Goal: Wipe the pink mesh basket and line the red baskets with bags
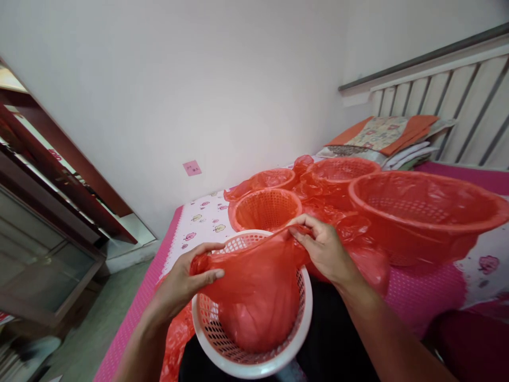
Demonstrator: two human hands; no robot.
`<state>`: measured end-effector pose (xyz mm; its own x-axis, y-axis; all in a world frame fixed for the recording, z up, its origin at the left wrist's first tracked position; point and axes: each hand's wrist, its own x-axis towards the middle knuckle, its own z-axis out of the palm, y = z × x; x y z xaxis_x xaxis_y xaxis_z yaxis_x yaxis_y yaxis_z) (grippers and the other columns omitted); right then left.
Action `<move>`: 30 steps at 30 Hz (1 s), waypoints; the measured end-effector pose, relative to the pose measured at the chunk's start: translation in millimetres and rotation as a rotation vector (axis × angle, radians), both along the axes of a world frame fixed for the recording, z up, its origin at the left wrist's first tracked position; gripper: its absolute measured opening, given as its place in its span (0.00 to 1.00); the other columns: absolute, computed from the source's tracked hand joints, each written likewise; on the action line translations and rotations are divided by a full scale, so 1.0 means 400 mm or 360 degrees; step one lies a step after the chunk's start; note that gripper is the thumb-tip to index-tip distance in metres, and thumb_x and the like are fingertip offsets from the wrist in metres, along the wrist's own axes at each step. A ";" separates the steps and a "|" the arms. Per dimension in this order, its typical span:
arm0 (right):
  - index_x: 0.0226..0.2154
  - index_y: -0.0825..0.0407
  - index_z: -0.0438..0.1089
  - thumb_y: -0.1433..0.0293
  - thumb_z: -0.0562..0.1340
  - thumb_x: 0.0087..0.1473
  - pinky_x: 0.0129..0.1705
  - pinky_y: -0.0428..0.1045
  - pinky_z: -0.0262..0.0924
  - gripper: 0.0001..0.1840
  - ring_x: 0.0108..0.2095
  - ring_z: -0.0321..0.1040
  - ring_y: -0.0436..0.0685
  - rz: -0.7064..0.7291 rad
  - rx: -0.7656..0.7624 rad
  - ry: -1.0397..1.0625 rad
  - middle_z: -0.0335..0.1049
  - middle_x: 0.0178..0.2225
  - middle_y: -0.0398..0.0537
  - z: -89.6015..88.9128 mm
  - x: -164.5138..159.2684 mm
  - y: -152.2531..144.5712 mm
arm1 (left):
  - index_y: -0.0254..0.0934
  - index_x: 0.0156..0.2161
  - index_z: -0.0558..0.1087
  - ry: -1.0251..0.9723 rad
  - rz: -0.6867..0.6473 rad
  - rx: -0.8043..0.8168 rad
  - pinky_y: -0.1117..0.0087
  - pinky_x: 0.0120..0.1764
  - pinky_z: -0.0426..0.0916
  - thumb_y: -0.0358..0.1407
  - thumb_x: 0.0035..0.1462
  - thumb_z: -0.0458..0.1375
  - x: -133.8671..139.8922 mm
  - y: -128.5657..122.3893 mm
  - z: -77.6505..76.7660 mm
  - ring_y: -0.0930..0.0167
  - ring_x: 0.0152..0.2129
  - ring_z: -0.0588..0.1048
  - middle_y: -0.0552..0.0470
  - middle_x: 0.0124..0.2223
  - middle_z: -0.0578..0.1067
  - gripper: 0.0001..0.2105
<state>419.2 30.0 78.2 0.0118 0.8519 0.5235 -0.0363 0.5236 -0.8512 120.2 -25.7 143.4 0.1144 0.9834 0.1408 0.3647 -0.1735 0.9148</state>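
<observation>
A thin red plastic bag (258,297) hangs down into a white perforated basket (251,367) that rests over my lap. My left hand (194,270) grips the bag's edge at the basket's left side, thumb in front. On the right, my right hand (318,241) pinches the bag's other top corner between thumb and fingers, above the basket's far right rim. The bag's upper edge is stretched between both hands. Part of the basket's far wall shows behind it. Loose red plastic (177,339) lies beside the basket on the left.
Several red-lined baskets stand on the bed, among them an orange-looking one (268,192) just beyond my hands and a large one (429,225) to the right. Folded bedding (382,132) is stacked by the headboard (477,101). A white wall (222,79) rises behind the bed.
</observation>
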 end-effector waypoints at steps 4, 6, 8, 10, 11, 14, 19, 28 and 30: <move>0.35 0.48 0.76 0.63 0.69 0.58 0.41 0.50 0.64 0.07 0.36 0.73 0.56 0.0059 0.0010 0.0001 0.77 0.33 0.43 0.004 0.015 -0.004 | 0.36 0.34 0.83 -0.0215 0.0015 -0.0236 0.72 0.35 0.73 0.45 0.48 0.75 0.010 0.015 -0.009 0.69 0.30 0.78 0.49 0.33 0.81 0.14; 0.34 0.48 0.78 0.63 0.71 0.58 0.42 0.50 0.65 0.07 0.37 0.72 0.56 0.0151 0.0083 -0.0085 0.76 0.33 0.44 0.008 0.027 -0.012 | 0.36 0.32 0.83 -0.0452 0.0089 -0.0213 0.75 0.32 0.73 0.42 0.44 0.78 0.007 0.020 -0.012 0.72 0.27 0.78 0.51 0.30 0.81 0.14; 0.34 0.47 0.79 0.62 0.73 0.57 0.43 0.50 0.65 0.07 0.37 0.72 0.55 0.0276 0.0197 -0.0148 0.74 0.34 0.43 0.013 0.040 -0.022 | 0.36 0.32 0.82 -0.0675 0.0153 -0.0184 0.77 0.30 0.73 0.39 0.40 0.80 0.005 0.023 -0.011 0.74 0.24 0.77 0.52 0.29 0.81 0.15; 0.33 0.47 0.79 0.61 0.74 0.57 0.47 0.51 0.66 0.08 0.40 0.73 0.56 0.0387 0.0314 -0.0223 0.75 0.38 0.44 0.018 0.053 -0.032 | 0.35 0.31 0.82 -0.0866 0.0204 -0.0169 0.77 0.30 0.74 0.37 0.37 0.80 0.008 0.025 -0.008 0.74 0.24 0.78 0.52 0.28 0.81 0.16; 0.33 0.47 0.79 0.60 0.74 0.57 0.51 0.52 0.65 0.09 0.45 0.73 0.57 0.0424 0.0354 -0.0289 0.75 0.43 0.46 0.021 0.058 -0.038 | 0.35 0.31 0.82 -0.0944 0.0233 -0.0164 0.76 0.31 0.76 0.36 0.35 0.80 0.010 0.026 -0.007 0.73 0.24 0.78 0.52 0.29 0.82 0.16; 0.35 0.46 0.80 0.59 0.73 0.59 0.64 0.58 0.58 0.09 0.62 0.66 0.63 0.0458 0.0385 -0.0603 0.69 0.62 0.50 0.034 0.067 -0.058 | 0.35 0.31 0.82 -0.1102 0.0341 -0.0135 0.75 0.32 0.77 0.34 0.31 0.81 0.017 0.032 -0.010 0.73 0.25 0.79 0.53 0.30 0.82 0.18; 0.35 0.48 0.77 0.62 0.64 0.67 0.57 0.55 0.63 0.10 0.53 0.71 0.61 0.0363 0.0250 -0.0916 0.75 0.54 0.50 0.040 0.056 -0.082 | 0.36 0.33 0.82 -0.1034 0.0289 -0.0019 0.79 0.31 0.73 0.36 0.36 0.80 0.014 0.039 -0.024 0.76 0.25 0.76 0.55 0.29 0.79 0.17; 0.34 0.47 0.77 0.67 0.69 0.62 0.48 0.49 0.65 0.04 0.44 0.73 0.55 0.0339 0.0136 -0.0870 0.76 0.44 0.43 0.056 0.083 -0.092 | 0.37 0.28 0.80 -0.0642 0.0071 0.0213 0.73 0.46 0.70 0.40 0.52 0.72 -0.030 0.014 -0.026 0.66 0.47 0.74 0.49 0.50 0.77 0.10; 0.35 0.47 0.79 0.61 0.70 0.62 0.53 0.52 0.65 0.07 0.49 0.72 0.58 0.0402 0.0153 -0.1021 0.77 0.50 0.46 0.061 0.084 -0.100 | 0.38 0.30 0.81 -0.0556 0.0068 0.0247 0.70 0.49 0.68 0.41 0.54 0.71 -0.041 0.007 -0.024 0.63 0.50 0.73 0.47 0.52 0.77 0.09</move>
